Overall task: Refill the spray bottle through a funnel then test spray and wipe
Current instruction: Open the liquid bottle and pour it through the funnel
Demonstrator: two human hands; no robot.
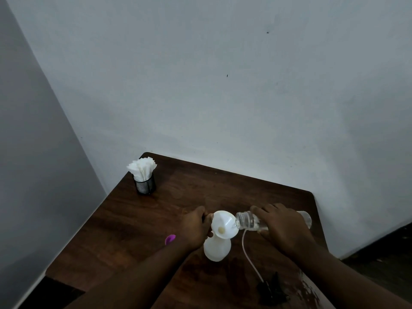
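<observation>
spray bottle [217, 247] carries the funnel [224, 224]; my left hand [196, 228] grips its neck, my right hand [283, 226] holds the clear bottle [247, 220] tipped (mouth at the rim).

A holder [145, 185] stands at the bench's [124, 230] far left corner. Mid-bench the funnel [224, 224] sits in the bottle [217, 248], a jar's [246, 220] mouth over its right rim; cap [170, 239] left, sprayer [270, 288] right toward the front edge.
</observation>
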